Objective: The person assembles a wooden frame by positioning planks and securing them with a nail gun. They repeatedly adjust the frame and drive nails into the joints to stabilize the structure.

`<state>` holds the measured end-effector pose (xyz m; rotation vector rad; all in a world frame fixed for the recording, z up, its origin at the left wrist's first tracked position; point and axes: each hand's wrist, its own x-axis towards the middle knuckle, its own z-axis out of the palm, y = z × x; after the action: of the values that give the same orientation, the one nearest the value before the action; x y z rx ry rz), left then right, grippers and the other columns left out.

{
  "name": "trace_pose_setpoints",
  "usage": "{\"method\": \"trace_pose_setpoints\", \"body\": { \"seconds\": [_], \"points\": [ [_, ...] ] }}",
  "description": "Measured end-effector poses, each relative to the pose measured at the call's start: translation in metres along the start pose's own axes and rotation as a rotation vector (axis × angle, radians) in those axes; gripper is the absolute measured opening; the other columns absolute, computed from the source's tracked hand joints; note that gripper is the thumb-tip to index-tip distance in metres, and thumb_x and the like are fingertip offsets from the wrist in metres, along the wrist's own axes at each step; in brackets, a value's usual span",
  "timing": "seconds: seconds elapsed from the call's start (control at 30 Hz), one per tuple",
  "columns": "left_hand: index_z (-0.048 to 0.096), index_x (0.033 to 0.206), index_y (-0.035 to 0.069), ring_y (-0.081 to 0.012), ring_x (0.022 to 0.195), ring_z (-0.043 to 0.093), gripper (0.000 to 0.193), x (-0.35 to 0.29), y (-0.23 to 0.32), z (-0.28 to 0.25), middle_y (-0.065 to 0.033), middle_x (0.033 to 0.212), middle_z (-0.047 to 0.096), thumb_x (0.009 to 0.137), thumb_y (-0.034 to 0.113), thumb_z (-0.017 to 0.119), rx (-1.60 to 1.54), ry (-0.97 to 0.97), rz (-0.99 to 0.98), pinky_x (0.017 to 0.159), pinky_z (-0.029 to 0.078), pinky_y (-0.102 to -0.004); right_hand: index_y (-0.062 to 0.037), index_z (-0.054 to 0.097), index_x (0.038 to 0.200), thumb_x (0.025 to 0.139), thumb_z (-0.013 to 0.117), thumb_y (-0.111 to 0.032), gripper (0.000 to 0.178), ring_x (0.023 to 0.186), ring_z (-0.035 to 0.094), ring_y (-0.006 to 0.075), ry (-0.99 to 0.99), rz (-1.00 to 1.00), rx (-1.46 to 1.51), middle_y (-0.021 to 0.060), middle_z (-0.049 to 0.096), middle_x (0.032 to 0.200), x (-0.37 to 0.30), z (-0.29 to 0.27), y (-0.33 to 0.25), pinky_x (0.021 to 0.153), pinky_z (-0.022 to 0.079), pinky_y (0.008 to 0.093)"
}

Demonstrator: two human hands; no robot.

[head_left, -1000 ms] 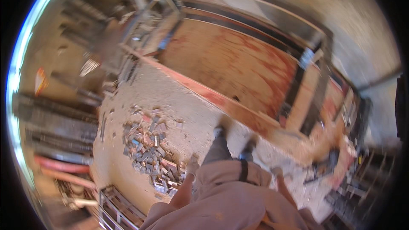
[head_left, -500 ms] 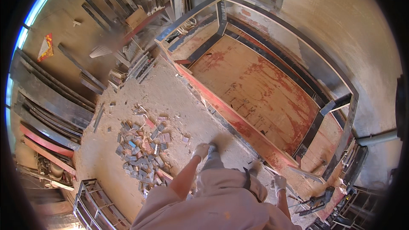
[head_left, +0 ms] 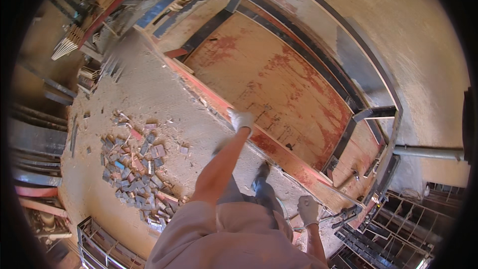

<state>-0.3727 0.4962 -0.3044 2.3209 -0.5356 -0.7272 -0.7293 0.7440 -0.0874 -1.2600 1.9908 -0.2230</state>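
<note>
A big wooden form, like a bench frame with black edging, fills the upper middle. Its floor panel (head_left: pixel 279 84) is tan plywood smeared with red. Along its near side runs a long red board (head_left: pixel 199 85). My left hand (head_left: pixel 241 120), in a pale work glove, is at the top edge of this board, its fingers appearing to curl over it. My right hand (head_left: pixel 308 210), gloved too, hangs low beside the form's near right end. Its fingers are curled in, and nothing shows in them.
A pile of small wood offcuts (head_left: pixel 142 164) lies on the dusty floor to the left. Metal racks stand at the lower left (head_left: pixel 107 246) and lower right (head_left: pixel 413 219). Curved boards (head_left: pixel 37 144) lean at the left edge. A pipe (head_left: pixel 429 153) runs along the right wall.
My left hand has moved from above my leg up to the red board. My right hand has shifted slightly left. I have stepped, and the view has moved toward the form.
</note>
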Motion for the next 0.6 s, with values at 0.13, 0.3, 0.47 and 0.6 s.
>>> {"method": "trace_pose_setpoints", "body": {
  "seconds": [0.13, 0.3, 0.47, 0.6],
  "points": [
    [0.04, 0.144, -0.008, -0.0375, 0.129, 0.056, 0.063, 0.022, 0.026, -0.024, -0.028, 0.138, 0.056, 0.089, 0.02, 0.057, 0.072, -0.095, 0.068, 0.106, 0.045, -0.0458, -0.0062, 0.071, 0.098, 0.096, 0.064, -0.03, 0.025, 0.067, 0.071, 0.0258, -0.005, -0.001, 0.009, 0.0135, 0.072, 0.074, 0.01, -0.016, 0.012, 0.064, 0.055, 0.0394],
    [0.044, 0.148, -0.001, -0.0298, 0.114, 0.063, 0.06, 0.054, 0.028, -0.054, -0.022, 0.124, 0.066, 0.1, 0.034, 0.057, 0.016, -0.222, 0.17, 0.098, 0.051, -0.0424, -0.0053, 0.069, 0.098, 0.098, 0.058, -0.035, 0.031, 0.086, 0.07, 0.0403, -0.371, -0.148, -0.423, 0.0227, 0.071, 0.088, 0.04, 0.002, 0.037, 0.075, 0.052, 0.0523],
    [0.061, 0.136, 0.001, -0.0179, 0.091, 0.068, 0.045, -0.138, -0.116, -0.076, -0.0119, 0.112, 0.073, 0.104, 0.032, 0.059, -0.731, -0.072, 0.166, 0.08, 0.055, -0.0325, -0.005, 0.07, 0.094, 0.096, 0.056, -0.033, 0.031, 0.084, 0.071, 0.0384, -0.572, -0.132, -0.362, 0.0225, 0.071, 0.084, 0.084, 0.077, 0.075, 0.075, 0.054, 0.0478],
    [0.065, 0.121, 0.009, -0.0334, 0.079, 0.07, 0.027, -0.316, -0.312, -0.076, -0.0118, 0.112, 0.069, 0.094, 0.013, 0.062, 0.281, -0.253, 0.518, 0.069, 0.055, -0.0417, -0.0041, 0.071, 0.094, 0.095, 0.055, -0.034, 0.034, 0.078, 0.071, 0.0357, -0.61, -0.027, -0.427, 0.0202, 0.071, 0.08, 0.141, 0.155, 0.132, 0.073, 0.053, 0.0447]
  ]
}}
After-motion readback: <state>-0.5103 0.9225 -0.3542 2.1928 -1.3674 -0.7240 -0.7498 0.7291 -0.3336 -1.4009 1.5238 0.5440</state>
